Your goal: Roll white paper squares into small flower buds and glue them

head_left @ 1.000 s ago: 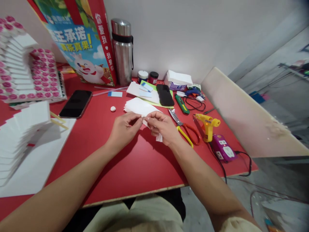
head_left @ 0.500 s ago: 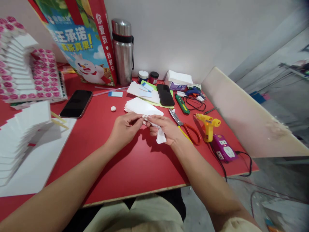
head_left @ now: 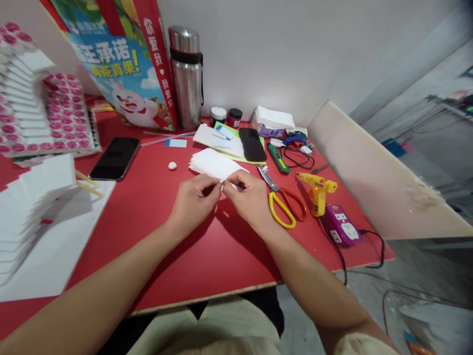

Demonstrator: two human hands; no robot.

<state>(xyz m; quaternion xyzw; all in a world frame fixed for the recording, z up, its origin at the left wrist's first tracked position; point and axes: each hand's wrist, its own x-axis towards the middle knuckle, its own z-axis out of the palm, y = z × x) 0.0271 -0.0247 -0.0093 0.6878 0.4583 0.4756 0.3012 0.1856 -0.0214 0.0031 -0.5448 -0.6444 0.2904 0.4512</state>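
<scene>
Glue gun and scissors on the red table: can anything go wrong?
The yellow glue gun shows an orange light, so it may be hot and burn someone. The scissors lie close to the right hand, which might knock them. The tiny white piece pinched by the left hand and right hand could slip.

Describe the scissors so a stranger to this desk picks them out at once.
Find the red tabletop, then the person's right hand over it. Just to that hand's right, before the yellow glue gun, lie the scissors, metal blades pointing away from the person. Their handle loops differ, one yellow and one orange-red, unlike the glue gun or the green tool.
</scene>
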